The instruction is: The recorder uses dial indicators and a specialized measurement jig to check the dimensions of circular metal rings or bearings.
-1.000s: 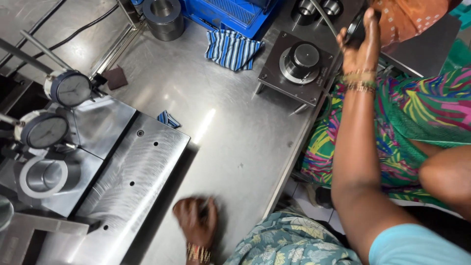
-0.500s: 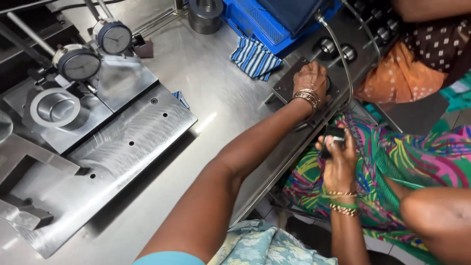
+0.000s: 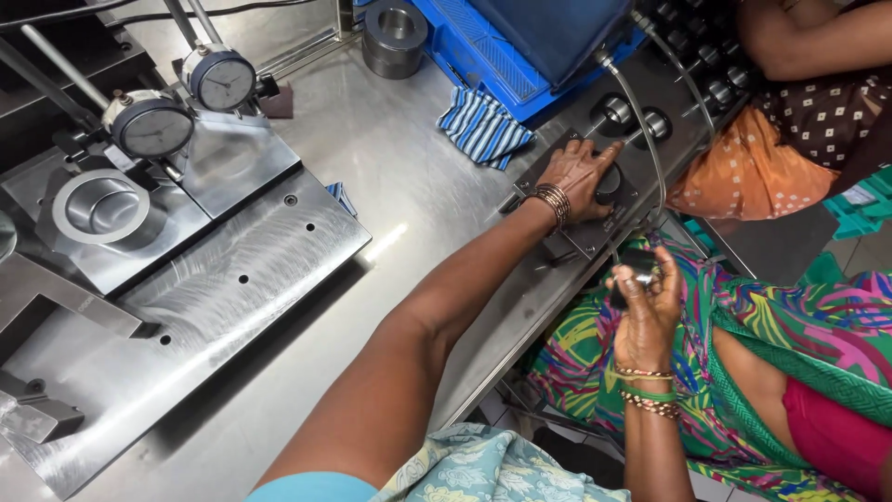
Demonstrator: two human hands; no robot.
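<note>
Nearest the camera, the right hand (image 3: 646, 311) is raised off the edge of the steel worktop (image 3: 409, 186), above the lap, its fingers curled closed around a small dark cylindrical part (image 3: 632, 271) that shows between thumb and fingertips; what the part is exactly cannot be told. Just beyond it and slightly left, the left arm stretches across the worktop, and the left hand (image 3: 578, 178) lies palm down, fingers spread and loosely bent, on a dark square gauge block (image 3: 581, 200) at the worktop's near edge, covering a round black piece (image 3: 609, 183) seated in it; whether the fingers actually grip that piece cannot be told. So the left hand is the one on the fixture, and the held part lies just toward the person from it, close but apart. A thin hose (image 3: 641, 130) arcs over the block toward the far side. Farther off lie a striped cloth (image 3: 483, 125), a blue crate (image 3: 492, 56), and at the far left two dial gauges (image 3: 149, 123) on a steel fixture plate (image 3: 232, 270). Another person's arm (image 3: 808, 37) shows at the top right.
</note>
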